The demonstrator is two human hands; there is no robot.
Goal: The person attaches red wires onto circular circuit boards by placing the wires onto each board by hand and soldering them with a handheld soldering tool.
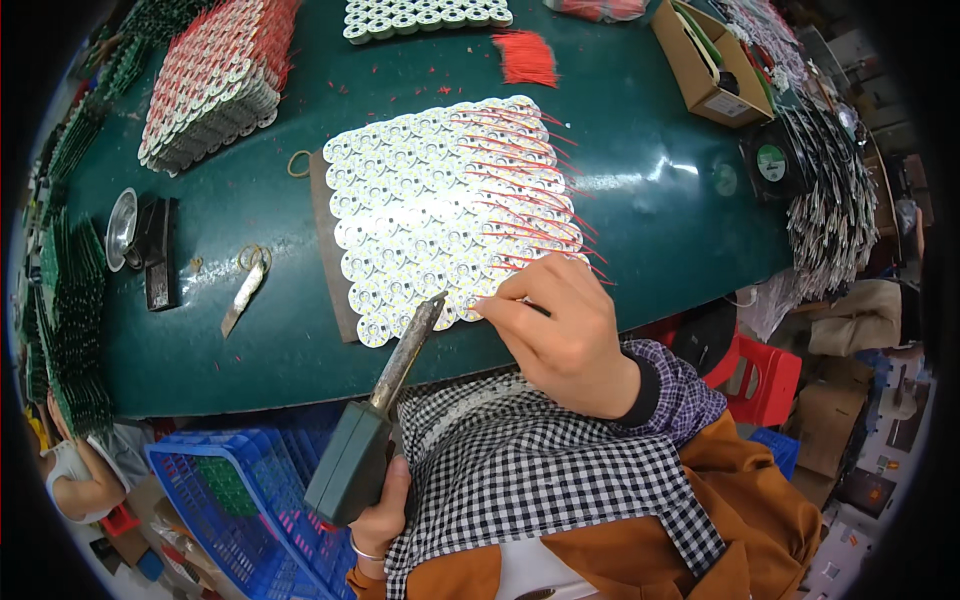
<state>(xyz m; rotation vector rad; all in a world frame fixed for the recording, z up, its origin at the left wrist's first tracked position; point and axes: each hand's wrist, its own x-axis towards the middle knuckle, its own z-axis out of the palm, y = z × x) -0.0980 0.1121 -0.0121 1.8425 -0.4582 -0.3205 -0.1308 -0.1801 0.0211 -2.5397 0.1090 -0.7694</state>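
Observation:
My left hand (385, 510) is closed round the dark green body of a soldering iron (352, 455). Its metal tip slants up to the lower edge of a panel of round white LED boards (420, 215). Thumb and forefinger of my right hand (570, 335) are pinched together beside that tip, over the panel's lower boards. What they hold is too small to make out. Thin red wires (525, 190) stick out from the boards on the panel's right part. A brown backing board (328, 240) shows under the panel's left edge.
A stack of wired boards (215, 85) stands back left, more boards (425, 18) behind. Loose red wires (525, 58) lie beyond the panel. A knife (243, 298) and a black stand (160, 255) are left; a cardboard box (710, 75) and solder reel (772, 163) right. Blue crate (215, 500) below.

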